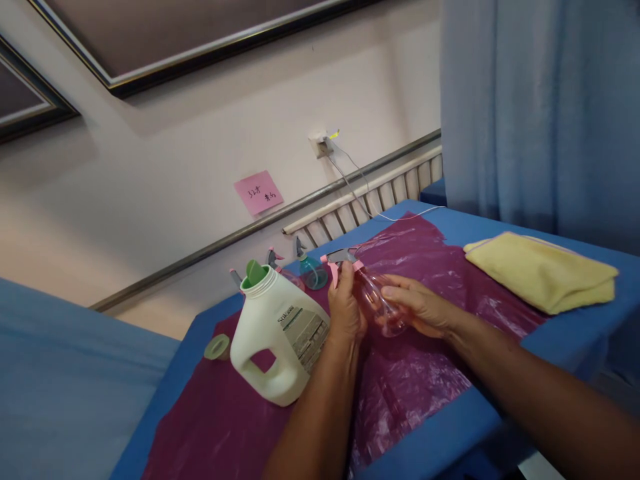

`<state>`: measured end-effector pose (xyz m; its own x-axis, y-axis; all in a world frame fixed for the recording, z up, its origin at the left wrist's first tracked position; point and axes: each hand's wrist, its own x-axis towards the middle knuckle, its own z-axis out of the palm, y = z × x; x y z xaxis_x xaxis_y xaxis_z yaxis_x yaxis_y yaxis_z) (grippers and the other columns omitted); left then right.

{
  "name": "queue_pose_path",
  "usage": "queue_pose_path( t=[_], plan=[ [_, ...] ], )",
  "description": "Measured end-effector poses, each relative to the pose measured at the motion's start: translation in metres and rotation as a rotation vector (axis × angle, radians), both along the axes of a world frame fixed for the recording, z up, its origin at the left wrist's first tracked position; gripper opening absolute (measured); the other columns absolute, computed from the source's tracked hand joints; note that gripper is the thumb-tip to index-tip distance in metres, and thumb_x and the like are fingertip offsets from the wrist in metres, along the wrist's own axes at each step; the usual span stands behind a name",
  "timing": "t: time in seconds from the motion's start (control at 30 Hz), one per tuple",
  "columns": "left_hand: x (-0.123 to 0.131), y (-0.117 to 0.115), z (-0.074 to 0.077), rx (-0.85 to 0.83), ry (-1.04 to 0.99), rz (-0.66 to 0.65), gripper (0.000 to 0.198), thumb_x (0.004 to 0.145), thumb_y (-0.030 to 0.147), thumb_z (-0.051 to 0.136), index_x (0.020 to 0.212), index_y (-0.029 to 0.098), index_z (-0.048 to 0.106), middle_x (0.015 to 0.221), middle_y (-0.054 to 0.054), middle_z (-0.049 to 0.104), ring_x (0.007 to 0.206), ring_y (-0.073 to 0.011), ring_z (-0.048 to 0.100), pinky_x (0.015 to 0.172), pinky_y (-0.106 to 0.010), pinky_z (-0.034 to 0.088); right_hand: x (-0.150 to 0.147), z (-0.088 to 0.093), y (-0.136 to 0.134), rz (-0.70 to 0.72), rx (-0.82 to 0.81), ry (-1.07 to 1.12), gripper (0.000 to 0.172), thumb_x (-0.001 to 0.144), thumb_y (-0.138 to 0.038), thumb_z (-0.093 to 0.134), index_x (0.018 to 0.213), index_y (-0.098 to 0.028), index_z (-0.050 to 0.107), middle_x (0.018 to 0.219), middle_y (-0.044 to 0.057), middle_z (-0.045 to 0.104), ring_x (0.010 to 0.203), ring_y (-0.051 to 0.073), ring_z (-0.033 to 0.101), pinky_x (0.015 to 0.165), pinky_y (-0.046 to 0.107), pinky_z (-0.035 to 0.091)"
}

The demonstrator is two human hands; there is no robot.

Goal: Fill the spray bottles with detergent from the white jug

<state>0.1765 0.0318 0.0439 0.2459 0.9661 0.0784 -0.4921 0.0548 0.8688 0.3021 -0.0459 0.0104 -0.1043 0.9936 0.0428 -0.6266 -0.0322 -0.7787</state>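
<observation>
Both hands hold a clear pink spray bottle with a grey and pink trigger head, tilted over the table. My left hand is wrapped round its neck, the thumb up by the trigger. Round the lower body, my right hand is closed with its fingers along the side. Just left stands a large white jug with a handle and a printed label, its mouth uncapped and a green piece showing at the opening. Behind the jug are a teal spray bottle and a partly hidden pink-headed spray bottle.
A purple plastic sheet covers much of the blue table. A pale green cap lies left of the jug, a folded yellow cloth at right. A cable runs from the wall socket. Blue curtains hang alongside.
</observation>
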Motion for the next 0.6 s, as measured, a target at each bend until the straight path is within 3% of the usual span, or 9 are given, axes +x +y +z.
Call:
queue_pose_path(
  t=[0.1, 0.27, 0.4, 0.5, 0.6],
  plan=[
    [0.000, 0.001, -0.001, 0.014, -0.040, 0.061, 0.051, 0.074, 0.045, 0.103, 0.112, 0.024, 0.076, 0.092, 0.004, 0.079, 0.081, -0.0156, 0.075, 0.084, -0.029, 0.057, 0.000, -0.001, 0.000, 0.002, 0.007, 0.004, 0.055, 0.084, -0.045, 0.093, 0.131, -0.024, 0.076, 0.108, 0.007, 0.082, 0.072, 0.018, 0.074, 0.062, 0.031, 0.064],
    [-0.005, 0.003, -0.003, 0.016, 0.011, 0.037, 0.048, 0.080, 0.054, 0.097, 0.108, 0.019, 0.080, 0.102, -0.007, 0.085, 0.090, -0.0223, 0.080, 0.090, -0.036, 0.060, -0.001, -0.004, 0.001, 0.016, 0.031, 0.019, 0.051, 0.088, -0.047, 0.089, 0.132, -0.025, 0.076, 0.108, 0.009, 0.084, 0.079, 0.021, 0.077, 0.067, 0.032, 0.065],
    [-0.006, -0.003, -0.002, -0.021, 0.063, -0.083, 0.054, 0.089, 0.065, 0.084, 0.113, 0.017, 0.083, 0.114, -0.014, 0.086, 0.106, -0.0294, 0.081, 0.093, -0.039, 0.062, -0.002, -0.003, 0.000, 0.003, 0.065, 0.034, 0.050, 0.089, -0.047, 0.088, 0.133, -0.025, 0.076, 0.113, 0.009, 0.084, 0.087, 0.021, 0.078, 0.074, 0.032, 0.064],
    [-0.007, -0.009, -0.003, -0.014, 0.062, -0.118, 0.062, 0.092, 0.075, 0.077, 0.118, 0.019, 0.082, 0.114, -0.011, 0.085, 0.107, -0.0299, 0.081, 0.092, -0.039, 0.063, -0.001, -0.001, 0.001, -0.028, 0.082, 0.037, 0.051, 0.088, -0.045, 0.089, 0.134, -0.028, 0.076, 0.122, 0.009, 0.083, 0.097, 0.024, 0.079, 0.080, 0.033, 0.065],
    [-0.010, -0.014, -0.003, 0.059, 0.031, -0.113, 0.057, 0.093, 0.068, 0.081, 0.125, 0.022, 0.080, 0.116, -0.008, 0.084, 0.106, -0.0269, 0.081, 0.094, -0.037, 0.062, 0.001, -0.001, 0.001, -0.067, 0.097, 0.030, 0.053, 0.088, -0.047, 0.089, 0.135, -0.028, 0.076, 0.125, 0.009, 0.083, 0.098, 0.024, 0.080, 0.079, 0.033, 0.064]
  ],
)
